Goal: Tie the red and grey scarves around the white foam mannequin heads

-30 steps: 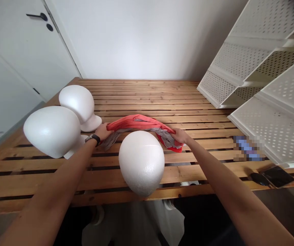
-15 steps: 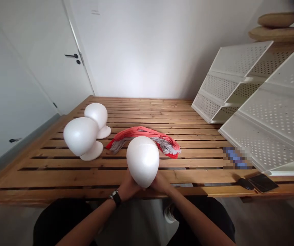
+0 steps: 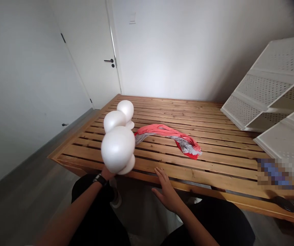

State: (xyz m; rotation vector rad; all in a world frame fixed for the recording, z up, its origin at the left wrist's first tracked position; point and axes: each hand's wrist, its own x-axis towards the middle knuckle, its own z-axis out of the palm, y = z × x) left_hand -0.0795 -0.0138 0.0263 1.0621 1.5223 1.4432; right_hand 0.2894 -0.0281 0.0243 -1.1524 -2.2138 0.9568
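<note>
At the slatted wooden bench's (image 3: 147,171) front left, my left hand (image 3: 108,173) grips the nearest white mannequin head (image 3: 118,148) low down. Most of this hand's fingers are hidden behind the head. Its round base shows at the right, close to the bench slats; I cannot tell if it rests on them. Behind stand two more mannequin heads, a middle one (image 3: 113,120) and a far one (image 3: 125,109). My right hand (image 3: 167,192) is empty, fingers spread over the bench's front edge. Beyond it lies a crumpled red and grey cloth (image 3: 167,131) in an arc.
White perforated racks (image 3: 267,90) stand on the right of the bench. A pixelated blue patch (image 3: 277,174) and a dark object (image 3: 285,204) lie near the front right. A door (image 3: 93,51) and a white wall (image 3: 177,51) border the far side.
The nearest mannequin head has moved left from in front of the cloth to beside the other two. My right hand has let go of it and opened. The view has turned left.
</note>
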